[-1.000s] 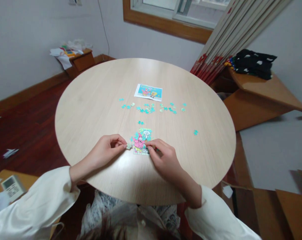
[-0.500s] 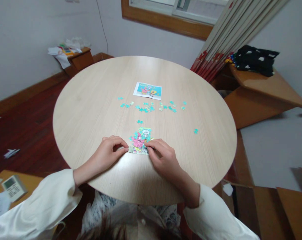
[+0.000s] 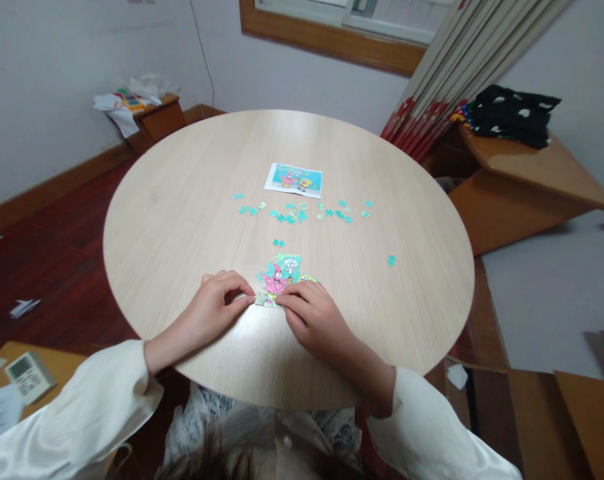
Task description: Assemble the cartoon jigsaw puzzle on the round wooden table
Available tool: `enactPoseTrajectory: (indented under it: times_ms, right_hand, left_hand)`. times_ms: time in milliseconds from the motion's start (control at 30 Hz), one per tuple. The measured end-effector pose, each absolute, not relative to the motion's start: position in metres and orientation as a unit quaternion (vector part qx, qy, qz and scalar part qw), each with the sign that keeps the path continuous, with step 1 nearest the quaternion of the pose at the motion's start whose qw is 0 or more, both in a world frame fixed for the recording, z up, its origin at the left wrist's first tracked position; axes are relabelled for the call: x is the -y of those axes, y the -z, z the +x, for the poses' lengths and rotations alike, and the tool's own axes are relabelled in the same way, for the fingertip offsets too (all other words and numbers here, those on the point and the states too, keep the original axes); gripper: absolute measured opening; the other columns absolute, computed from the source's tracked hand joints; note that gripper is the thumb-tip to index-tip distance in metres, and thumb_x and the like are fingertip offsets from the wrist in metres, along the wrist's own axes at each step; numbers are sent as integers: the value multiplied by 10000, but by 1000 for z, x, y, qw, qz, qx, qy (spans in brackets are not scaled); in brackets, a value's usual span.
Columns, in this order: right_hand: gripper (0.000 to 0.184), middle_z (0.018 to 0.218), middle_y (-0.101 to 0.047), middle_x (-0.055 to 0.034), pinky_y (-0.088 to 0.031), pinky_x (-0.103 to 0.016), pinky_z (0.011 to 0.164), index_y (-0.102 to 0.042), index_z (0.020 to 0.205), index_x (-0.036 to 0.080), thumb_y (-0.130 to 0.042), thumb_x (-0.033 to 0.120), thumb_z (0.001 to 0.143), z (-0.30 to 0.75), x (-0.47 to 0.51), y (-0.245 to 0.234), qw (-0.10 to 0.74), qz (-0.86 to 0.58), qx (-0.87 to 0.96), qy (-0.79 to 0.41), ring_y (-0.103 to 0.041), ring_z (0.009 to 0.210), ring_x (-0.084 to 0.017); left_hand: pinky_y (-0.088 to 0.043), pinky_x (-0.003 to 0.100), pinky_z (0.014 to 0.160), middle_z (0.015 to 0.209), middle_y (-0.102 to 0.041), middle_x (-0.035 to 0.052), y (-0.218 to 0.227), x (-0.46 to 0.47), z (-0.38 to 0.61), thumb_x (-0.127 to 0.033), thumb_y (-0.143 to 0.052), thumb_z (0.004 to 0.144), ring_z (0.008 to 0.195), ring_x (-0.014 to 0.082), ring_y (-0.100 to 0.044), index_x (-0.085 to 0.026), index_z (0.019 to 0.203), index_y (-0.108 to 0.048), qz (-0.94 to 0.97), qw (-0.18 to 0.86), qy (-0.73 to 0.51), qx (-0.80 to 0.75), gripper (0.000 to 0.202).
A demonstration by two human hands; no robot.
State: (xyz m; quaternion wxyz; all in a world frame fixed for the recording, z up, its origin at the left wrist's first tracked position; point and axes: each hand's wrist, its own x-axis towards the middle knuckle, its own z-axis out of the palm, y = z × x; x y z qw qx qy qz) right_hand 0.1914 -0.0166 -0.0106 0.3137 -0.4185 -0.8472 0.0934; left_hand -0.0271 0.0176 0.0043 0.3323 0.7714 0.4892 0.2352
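A partly joined cartoon puzzle [image 3: 283,275] lies near the front edge of a round pale wooden table [image 3: 182,200]. My left hand [image 3: 215,308] pinches a small pale puzzle piece [image 3: 259,299] against the puzzle's lower left corner. My right hand [image 3: 312,319] rests with curled fingers on the puzzle's lower edge, covering part of it. Loose teal pieces [image 3: 295,213] are scattered in a row farther back, with a pair [image 3: 279,243] just behind the puzzle. A printed reference picture [image 3: 294,179] lies beyond them.
One stray teal piece [image 3: 391,260] sits at the right of the table. Folded boards [image 3: 452,80] lean at the back right beside a wooden desk [image 3: 527,180] with dark cloth [image 3: 515,113]. A low stand with papers [image 3: 142,110] is back left; a remote [image 3: 25,375] lies lower left.
My left hand has brought the pale piece right, up against the puzzle's lower left corner. My right hand has slid left along the puzzle's lower edge.
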Motion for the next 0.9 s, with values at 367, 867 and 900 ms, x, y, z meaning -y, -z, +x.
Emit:
enactPoseTrajectory:
  times_ms: [367,867,900]
  right_hand:
    - [290,946,-678,-85,-400,-331,754,-692,1020,174,-465,52,887,188,18,15,284,-398,870,-62,-557,882,-202]
    - [257,953,-670,-101,-372,-341,736,-682,1002,151,-462,69,900,182,18,12,244,-400,883,-23,-530,870,-212]
    - [263,950,-674,-97,-378,-342,737,-681,1008,154,-455,70,901,182,18,11,248,-397,883,-25,-536,867,-210]
  left_hand:
    - [-385,374,811,829,-681,24,-3,-17,-27,-250,-598,841,841,203,-593,-200,758,-669,786,308,-228,-485,121]
    - [-312,358,712,857,-642,56,-6,-2,-24,-127,-485,917,826,213,-538,-187,927,-697,892,87,-221,-384,221]
    - [-310,358,703,846,-640,60,-6,-1,-24,-119,-476,918,813,214,-531,-179,919,-695,898,74,-216,-376,227]
